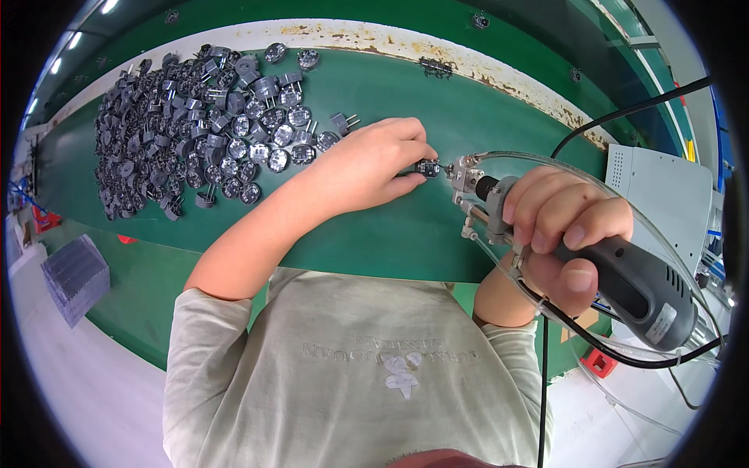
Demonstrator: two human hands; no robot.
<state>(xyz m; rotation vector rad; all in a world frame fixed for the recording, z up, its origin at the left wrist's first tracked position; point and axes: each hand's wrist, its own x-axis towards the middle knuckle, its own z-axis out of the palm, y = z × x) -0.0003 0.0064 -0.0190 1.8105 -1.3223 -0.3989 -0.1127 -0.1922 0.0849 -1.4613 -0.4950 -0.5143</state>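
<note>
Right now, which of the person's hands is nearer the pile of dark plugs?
Left: the left hand is just right of the pile, holding one small part; the right hand is farther right, gripping a grey tool.

The left hand (388, 158) pinches a dark plug (427, 168) on the green work surface (374, 249). The right hand (566, 218) grips a grey electric screwdriver (663, 288), its tip pointing at that plug. A pile of loose grey plugs (183, 132) lies left, before a rust-flecked white ledge (343, 36).

Factory-type workshop: long green workbench (335, 242), heaped dark plug parts (187, 125), power screwdriver (628, 288).
</note>
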